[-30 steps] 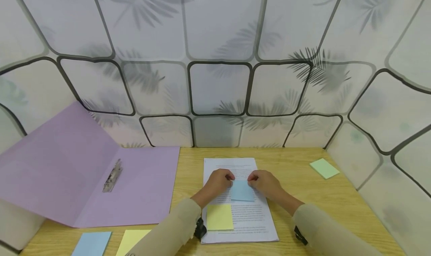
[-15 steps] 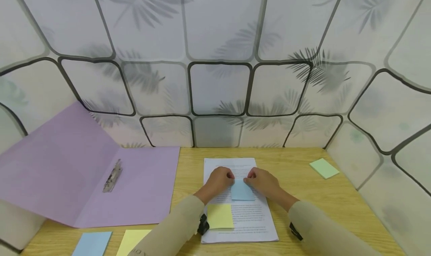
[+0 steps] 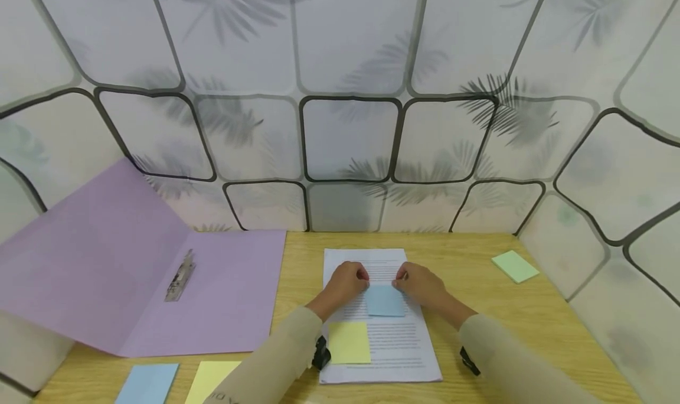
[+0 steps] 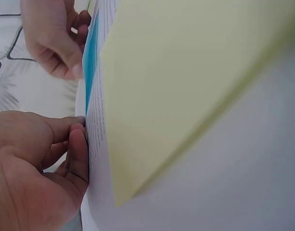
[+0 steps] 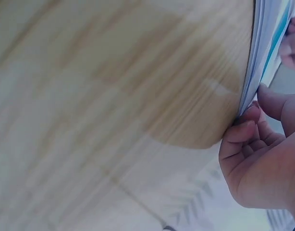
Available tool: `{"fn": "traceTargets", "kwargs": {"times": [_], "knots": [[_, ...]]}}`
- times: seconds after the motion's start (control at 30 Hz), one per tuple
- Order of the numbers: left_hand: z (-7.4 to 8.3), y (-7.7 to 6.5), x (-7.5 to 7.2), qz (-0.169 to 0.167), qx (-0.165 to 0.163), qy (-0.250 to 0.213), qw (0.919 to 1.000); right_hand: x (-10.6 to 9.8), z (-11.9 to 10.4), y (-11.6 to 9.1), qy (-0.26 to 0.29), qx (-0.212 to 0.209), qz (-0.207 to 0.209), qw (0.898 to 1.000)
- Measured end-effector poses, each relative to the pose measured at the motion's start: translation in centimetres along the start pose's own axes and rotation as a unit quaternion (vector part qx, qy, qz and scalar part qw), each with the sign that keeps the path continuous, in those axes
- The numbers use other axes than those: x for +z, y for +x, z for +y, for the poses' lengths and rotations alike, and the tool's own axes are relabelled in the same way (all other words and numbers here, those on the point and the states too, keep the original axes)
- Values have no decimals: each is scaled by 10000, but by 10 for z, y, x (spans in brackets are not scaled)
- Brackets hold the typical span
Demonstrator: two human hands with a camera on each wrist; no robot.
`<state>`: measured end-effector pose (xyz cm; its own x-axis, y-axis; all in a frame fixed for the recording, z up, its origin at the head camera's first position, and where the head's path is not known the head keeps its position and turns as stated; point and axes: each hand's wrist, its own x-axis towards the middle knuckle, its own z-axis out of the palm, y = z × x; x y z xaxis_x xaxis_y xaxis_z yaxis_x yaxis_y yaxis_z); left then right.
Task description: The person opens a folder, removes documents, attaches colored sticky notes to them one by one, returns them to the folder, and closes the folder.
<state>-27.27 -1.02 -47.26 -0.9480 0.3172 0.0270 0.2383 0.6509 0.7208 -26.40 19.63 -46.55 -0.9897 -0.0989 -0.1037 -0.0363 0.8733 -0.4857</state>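
The upper edge of a blue note, which is laid on the printed pages beyond a yellow note, is touched near its corners by the curled fingers of the left hand and the right hand, though whether it is pinched or merely pressed cannot be told.
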Motion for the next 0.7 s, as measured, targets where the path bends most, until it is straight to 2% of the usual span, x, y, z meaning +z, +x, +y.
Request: {"fn": "traceTargets", "kwargs": {"times": [0.23,0.43,0.53,0.7], "knots": [[-3,-3,-2,-130,-87,-598,9981,-3,15,1,-50,86,-22,9999],[-1,-14,-7,-327,126,-515,9981,-3,17,0,118,37,-29,9999],[3,-31,-10,-574,311,-387,9971,-3,17,0,187,12,-10,9998],[15,-76,-15,-1002,595,193,9930,-2,18,-1,244,-84,49,9997]]}}
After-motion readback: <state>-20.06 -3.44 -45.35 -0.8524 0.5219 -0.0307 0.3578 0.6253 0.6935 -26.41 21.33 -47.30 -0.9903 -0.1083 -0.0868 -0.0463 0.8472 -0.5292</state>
